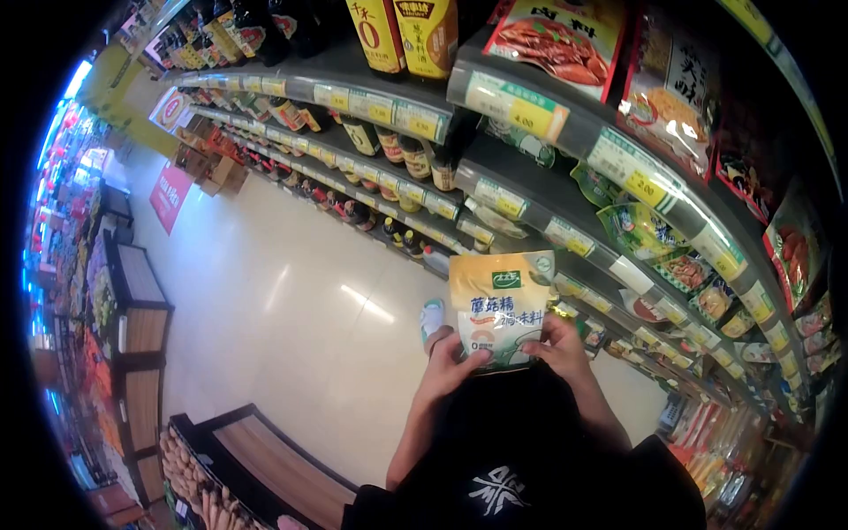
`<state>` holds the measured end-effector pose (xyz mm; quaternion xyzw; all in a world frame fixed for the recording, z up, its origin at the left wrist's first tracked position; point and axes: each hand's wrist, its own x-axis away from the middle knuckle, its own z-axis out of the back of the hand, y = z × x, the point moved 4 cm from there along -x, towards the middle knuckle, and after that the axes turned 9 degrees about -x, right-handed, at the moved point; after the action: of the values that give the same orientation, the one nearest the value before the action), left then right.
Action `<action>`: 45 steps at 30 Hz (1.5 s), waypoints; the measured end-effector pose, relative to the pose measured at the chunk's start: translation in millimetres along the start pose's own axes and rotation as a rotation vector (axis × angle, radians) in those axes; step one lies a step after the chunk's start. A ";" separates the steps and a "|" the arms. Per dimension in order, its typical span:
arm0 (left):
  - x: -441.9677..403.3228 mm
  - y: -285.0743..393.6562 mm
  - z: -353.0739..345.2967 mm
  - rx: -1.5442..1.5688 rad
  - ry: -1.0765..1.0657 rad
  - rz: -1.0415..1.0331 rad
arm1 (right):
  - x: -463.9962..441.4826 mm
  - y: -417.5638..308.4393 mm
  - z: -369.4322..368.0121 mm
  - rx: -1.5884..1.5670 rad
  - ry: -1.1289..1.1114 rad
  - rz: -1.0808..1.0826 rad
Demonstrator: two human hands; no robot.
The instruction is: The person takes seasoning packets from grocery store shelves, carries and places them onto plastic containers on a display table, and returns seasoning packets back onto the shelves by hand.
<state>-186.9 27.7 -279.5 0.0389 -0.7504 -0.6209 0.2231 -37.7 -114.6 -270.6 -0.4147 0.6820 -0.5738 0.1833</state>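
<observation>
A yellow and white seasoning pouch (pixel 499 300) with a green logo and Chinese lettering is held upright in front of my body. My left hand (pixel 450 358) grips its lower left side, thumb across the front. On the lower right side, my right hand (pixel 564 346) holds it the same way, thumb on the front. The fingers behind the pouch are hidden. Just to the right of the pouch are the lower shelves with more packets, and below it is my black shirt (pixel 503 442).
Curved store shelves (pixel 565 172) with price tags run along the right, bearing bottles, cartons (pixel 402 35) and seasoning packets (pixel 645 230). Pale floor (pixel 300 291) stretches to the left. A wooden-sided display stand (pixel 265 468) is at lower left, more produce stands (pixel 141 336) beyond, and cardboard boxes (pixel 221 175) farther up.
</observation>
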 end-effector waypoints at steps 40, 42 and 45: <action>352.1 -245.5 -180.4 1.148 0.969 0.243 | 208.2 171.7 -104.9 0.457 -0.960 -1.079; 369.3 -252.6 -185.1 1.134 0.982 0.027 | 236.4 166.7 -115.8 0.378 -1.062 -1.042; 401.4 -244.4 -194.5 1.114 1.122 -0.054 | 264.6 171.0 -124.7 0.420 -1.226 -0.916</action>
<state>-525.9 -340.1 -371.3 0.4705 -0.7251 -0.0465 0.5007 -344.8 -241.7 -336.5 -0.8530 0.0983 -0.3781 0.3462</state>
